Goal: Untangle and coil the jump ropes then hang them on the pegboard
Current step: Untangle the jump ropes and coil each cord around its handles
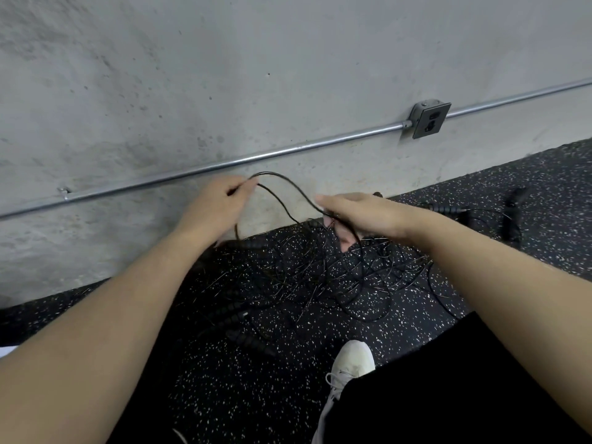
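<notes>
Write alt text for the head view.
Left hand and right hand each hold a black cord that arches between them, above a tangled pile of jump ropes on speckled floor beside a concrete wall.

We see both forearms bare, no sleeves, watch or rings on our left hand [213, 206] or right hand [368, 213]. We wear black trousers [448, 389] and a white laced sneaker [350, 368].

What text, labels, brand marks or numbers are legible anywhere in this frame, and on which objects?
None can be read.
Outlet box on the wall: dark faceplate, no legible marking.
White shoe: no logo visible.
Jump rope handles on the floor: black, ribbed, no print discernible.
</notes>
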{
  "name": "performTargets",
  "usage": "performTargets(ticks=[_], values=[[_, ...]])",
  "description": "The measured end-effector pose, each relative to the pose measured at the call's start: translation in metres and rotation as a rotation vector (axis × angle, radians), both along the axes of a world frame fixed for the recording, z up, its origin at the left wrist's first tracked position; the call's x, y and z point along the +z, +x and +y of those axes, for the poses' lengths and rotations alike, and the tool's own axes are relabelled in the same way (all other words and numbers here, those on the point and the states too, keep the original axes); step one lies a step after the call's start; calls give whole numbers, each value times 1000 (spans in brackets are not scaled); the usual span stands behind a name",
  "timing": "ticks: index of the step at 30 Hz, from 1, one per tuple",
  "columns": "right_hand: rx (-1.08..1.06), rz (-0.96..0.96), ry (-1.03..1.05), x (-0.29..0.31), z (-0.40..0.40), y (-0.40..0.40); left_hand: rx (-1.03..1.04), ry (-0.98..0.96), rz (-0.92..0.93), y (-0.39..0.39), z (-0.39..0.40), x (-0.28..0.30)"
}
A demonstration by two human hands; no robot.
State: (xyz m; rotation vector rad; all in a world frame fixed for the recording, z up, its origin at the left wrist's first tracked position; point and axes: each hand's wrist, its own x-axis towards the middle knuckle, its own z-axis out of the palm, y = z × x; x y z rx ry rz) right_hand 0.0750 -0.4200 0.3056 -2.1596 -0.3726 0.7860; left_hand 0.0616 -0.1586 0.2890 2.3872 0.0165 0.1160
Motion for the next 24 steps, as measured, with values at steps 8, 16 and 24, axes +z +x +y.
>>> performTargets(ticks=[8,16,24], values=[[-48,-145,-5,-12,-23,14,65,365,384,6,37,-20],[55,-230,-49,-5,-8,7,-228,85,224,-3,-18,-18],[25,-196,-45,-12,-3,7,-411,223,135,-14,-63,-20]])
